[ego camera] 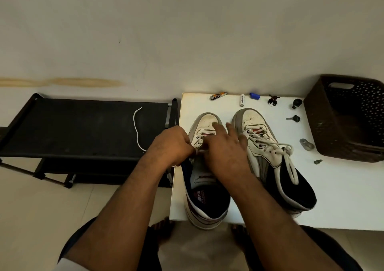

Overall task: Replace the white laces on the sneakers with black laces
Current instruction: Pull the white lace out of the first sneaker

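Observation:
Two white sneakers stand side by side on a white table, toes pointing away from me. The right sneaker still carries its tied white lace. Both my hands are over the lacing of the left sneaker. My left hand is closed on the sneaker's white lace at its left eyelets. One end of that lace trails left onto a black rack. My right hand lies over the tongue with its fingers spread toward the toe. No black lace is visible.
A black shoe rack stands left of the table. A dark brown perforated basket sits at the table's right. Along the far edge lie a nail clipper, a battery, a blue cap, keys and small bits.

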A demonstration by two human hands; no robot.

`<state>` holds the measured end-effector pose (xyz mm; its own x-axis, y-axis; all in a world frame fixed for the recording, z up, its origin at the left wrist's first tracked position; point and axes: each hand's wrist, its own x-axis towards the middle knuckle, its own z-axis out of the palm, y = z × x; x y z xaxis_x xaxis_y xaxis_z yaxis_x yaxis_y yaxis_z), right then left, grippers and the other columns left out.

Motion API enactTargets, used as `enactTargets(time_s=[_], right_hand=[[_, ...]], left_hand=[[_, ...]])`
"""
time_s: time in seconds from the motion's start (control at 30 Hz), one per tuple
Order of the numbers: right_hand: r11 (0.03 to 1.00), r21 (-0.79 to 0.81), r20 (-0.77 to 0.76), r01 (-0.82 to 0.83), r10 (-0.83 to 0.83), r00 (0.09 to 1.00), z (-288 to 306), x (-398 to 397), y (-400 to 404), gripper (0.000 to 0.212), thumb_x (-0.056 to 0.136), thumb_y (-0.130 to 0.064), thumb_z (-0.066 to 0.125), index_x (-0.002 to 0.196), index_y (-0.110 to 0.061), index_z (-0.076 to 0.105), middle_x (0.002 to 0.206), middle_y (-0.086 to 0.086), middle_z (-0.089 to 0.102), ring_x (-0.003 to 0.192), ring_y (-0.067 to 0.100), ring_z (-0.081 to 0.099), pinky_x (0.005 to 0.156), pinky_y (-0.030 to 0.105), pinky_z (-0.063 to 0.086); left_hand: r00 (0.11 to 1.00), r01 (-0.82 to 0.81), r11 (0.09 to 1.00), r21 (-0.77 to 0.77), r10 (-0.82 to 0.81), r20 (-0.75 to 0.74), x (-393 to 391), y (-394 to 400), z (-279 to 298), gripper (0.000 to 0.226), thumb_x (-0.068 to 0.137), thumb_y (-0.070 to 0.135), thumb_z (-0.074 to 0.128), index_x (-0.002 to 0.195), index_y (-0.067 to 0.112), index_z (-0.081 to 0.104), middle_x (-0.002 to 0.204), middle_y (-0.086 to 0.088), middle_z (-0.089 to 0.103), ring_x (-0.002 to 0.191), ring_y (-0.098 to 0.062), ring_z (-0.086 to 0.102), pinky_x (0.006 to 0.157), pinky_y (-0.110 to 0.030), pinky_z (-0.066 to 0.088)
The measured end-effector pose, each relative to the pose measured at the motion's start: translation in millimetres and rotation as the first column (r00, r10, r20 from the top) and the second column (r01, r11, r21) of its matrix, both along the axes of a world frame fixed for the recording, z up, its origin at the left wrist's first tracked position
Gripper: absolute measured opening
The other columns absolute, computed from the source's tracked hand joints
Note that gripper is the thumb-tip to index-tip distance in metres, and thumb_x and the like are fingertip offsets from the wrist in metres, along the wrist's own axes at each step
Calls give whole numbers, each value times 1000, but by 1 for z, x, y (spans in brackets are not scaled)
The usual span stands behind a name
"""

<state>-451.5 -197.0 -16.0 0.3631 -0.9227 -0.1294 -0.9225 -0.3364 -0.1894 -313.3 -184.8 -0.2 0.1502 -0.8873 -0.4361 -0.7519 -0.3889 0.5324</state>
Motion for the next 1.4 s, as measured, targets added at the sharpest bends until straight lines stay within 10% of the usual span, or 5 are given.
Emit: enactTargets(time_s=[0.47,0.77,0.97,1.2,1.4], right_hand=[[823,-233,794,517,-146,590,28,-45,-24,9,85,-3,64,94,-3,66,128,11,54,116,11,48,87,-7,21],[998,56,12,-25,24,1000,-2,-4,-5,32,93,-34,53,125,-31,59,161,0,6,147,35,-4,116,56,2],[976,217,166,0,-36,985,1,-7,-11,20,92,-32,57,105,-24,69,157,-4,25,145,29,16,116,49,17],[797,585,669,-153,-580,-464,45,-45,-30,6,93,-18,52,92,-12,53,97,12,72,98,26,68,86,36,53],[786,482,862,387,-504,-51,28,-40,-33,15,90,-12,63,76,-7,65,76,9,71,71,15,68,76,30,55]], left_hand=[[998,-36,997,71,40,-57,0,-1,1,18,85,24,69,84,6,73,85,-9,72,78,-24,71,72,-37,58],[999,0,999,54,2,-39,0,-1,-3,14,85,22,67,81,11,75,88,-7,73,78,-20,70,76,-38,59],[1000,-4,998,61,6,-28,-3,-1,-2,15,85,22,67,78,11,74,81,-7,71,75,-21,68,69,-33,55],[999,-10,997,76,12,-30,-1,0,-2,18,83,24,67,76,9,73,79,-8,71,77,-23,68,73,-37,56],[999,9,1000,13,-8,-50,-6,2,-1,6,85,19,63,90,20,62,89,-1,64,76,-15,62,70,-31,52]])
